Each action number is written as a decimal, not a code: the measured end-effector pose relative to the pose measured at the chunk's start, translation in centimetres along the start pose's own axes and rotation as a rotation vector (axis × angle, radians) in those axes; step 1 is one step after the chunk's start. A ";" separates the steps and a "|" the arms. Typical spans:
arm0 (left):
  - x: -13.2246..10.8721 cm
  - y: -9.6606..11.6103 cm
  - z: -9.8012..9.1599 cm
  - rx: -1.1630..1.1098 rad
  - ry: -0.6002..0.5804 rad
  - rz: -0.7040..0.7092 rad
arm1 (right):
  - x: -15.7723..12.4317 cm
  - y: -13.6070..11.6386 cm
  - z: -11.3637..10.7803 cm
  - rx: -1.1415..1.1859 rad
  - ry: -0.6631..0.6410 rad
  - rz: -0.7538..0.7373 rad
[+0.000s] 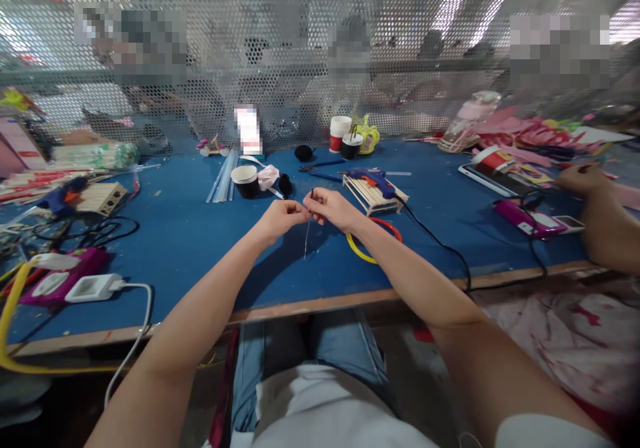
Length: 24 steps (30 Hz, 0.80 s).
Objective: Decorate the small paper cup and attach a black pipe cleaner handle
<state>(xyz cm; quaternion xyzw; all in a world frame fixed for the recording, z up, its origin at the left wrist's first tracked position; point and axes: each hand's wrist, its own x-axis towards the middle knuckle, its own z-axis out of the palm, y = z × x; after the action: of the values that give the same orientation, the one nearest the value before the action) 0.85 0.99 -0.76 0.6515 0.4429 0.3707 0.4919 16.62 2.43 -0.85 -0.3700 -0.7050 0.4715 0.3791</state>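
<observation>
My left hand [281,220] and my right hand [334,208] meet over the middle of the blue table, fingertips pinched together. Between them is a thin wire [307,240] that hangs down toward the tabletop, with a small dark tip poking up above my right fingers. What the dark tip is, I cannot make out. Both hands are closed on this wire. Just right of my right wrist lie a yellow and red ring [364,257] and a blue glue gun [373,181] resting on a wooden stick rack [367,198].
Behind my hands stand a black cup [246,183], clear glue sticks [225,178], pliers [325,165] and a phone [249,131]. Purple power strips [530,221] with cables lie at both sides. A co-worker's arm [607,215] rests at the right. A perforated metal screen [290,55] borders the back.
</observation>
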 end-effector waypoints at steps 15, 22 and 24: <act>-0.2 0.4 -0.4 0.047 0.014 0.001 | 0.0 -0.7 -0.2 -0.354 0.112 -0.029; 0.3 -0.5 -0.3 0.088 0.029 0.080 | 0.5 0.0 -0.1 -0.516 0.192 -0.068; 0.3 -0.6 -0.2 0.079 0.041 0.080 | 0.4 0.0 0.0 -0.522 0.214 -0.077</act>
<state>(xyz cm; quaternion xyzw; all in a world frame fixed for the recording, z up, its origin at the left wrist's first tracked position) 0.66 1.40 -1.31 0.6796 0.4409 0.3858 0.4415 16.39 2.80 -0.80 -0.4759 -0.7719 0.2178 0.3609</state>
